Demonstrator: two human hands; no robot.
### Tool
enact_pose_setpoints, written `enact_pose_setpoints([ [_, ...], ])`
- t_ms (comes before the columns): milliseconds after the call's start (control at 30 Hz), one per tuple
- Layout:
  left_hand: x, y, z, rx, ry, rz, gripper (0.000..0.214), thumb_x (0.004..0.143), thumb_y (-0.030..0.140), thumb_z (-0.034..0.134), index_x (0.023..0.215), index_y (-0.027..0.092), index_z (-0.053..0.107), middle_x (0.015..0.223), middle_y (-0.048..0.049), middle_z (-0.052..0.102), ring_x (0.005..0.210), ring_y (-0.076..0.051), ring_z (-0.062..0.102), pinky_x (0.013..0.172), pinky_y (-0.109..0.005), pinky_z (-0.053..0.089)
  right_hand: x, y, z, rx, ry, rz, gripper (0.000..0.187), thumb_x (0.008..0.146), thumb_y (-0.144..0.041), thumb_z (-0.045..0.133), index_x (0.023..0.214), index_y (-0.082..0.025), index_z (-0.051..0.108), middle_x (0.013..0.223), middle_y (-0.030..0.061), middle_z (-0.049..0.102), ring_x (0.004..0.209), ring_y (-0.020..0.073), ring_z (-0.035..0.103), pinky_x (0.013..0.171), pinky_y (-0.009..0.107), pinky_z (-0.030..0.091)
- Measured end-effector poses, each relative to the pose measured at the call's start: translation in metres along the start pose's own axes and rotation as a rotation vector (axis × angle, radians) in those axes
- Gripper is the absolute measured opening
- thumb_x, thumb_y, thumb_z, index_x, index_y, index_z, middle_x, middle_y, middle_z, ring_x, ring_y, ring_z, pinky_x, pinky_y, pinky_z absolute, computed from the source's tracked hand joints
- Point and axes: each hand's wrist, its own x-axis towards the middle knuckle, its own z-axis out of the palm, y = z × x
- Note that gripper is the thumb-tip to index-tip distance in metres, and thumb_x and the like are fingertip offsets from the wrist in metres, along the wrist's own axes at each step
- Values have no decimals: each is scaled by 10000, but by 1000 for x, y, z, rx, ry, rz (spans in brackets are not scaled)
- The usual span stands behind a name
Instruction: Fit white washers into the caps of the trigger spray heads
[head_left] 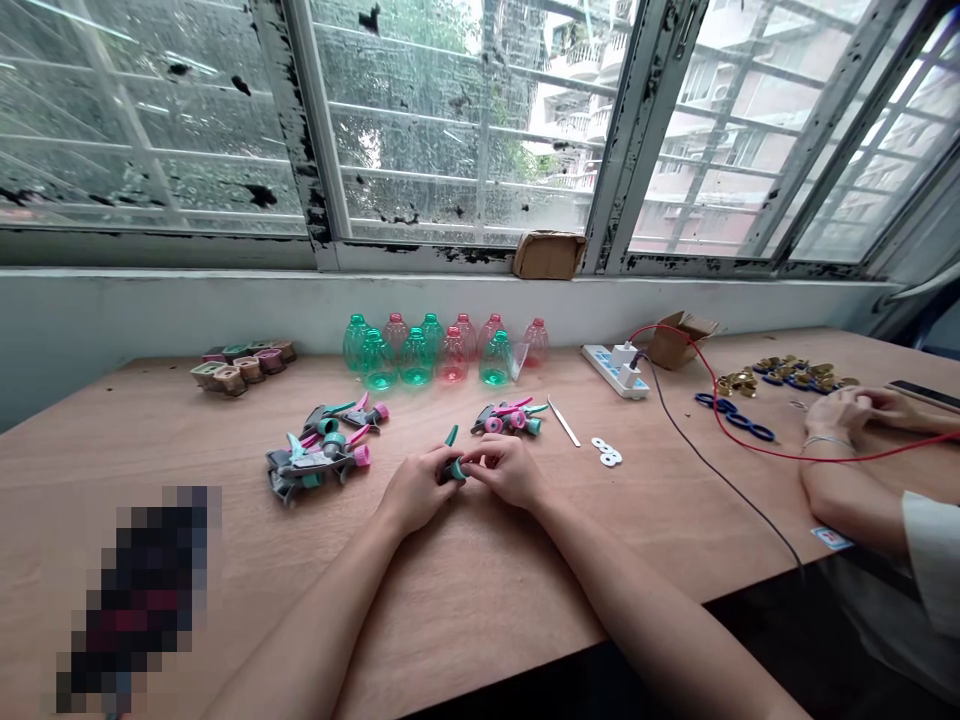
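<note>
Off to my left, a pile of spray triggers (319, 450) lies on the worktop (480, 580). My left hand (416, 490) and right hand (510, 470) meet mid-worktop, and the fingers of both are pinched on a teal trigger part (454, 462) just above the wood. Far right, a co-worker's hands (847, 412) rest near blue rings (739, 418).

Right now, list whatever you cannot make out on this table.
Head view only.
1. Teal sprayer piece: mostly covered by the fingers of the left hand and right hand; only its tip shows.
2. Lower-left patch: pixelated, contents unreadable.
3. Co-worker's hands: fingers hide whatever they hold; the body is cut off by the right edge.
4. Gold pieces: too small to identify.
</note>
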Motion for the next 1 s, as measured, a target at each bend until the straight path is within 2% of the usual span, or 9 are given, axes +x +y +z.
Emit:
enact_pose_setpoints([
  [267,0,2,0,1,4,-1,322,736,118,602,1024,233,689,961,-18,665,770,-146,594,688,-229,445,1,-6,-2,-96,-7,16,74,764,-253,703,780,-215,764,638,0,649,519,100,505,513,221,379],
  [1000,0,-1,-2,82,-5,-16,288,755,201,592,1025,240,684,1019,-23,673,832,-170,621,682,-240,452,0,-4,0,-72,-43,67,104,787,-249,686,754,-183,759,670,2,707,545,91,535,524,195,384],
])
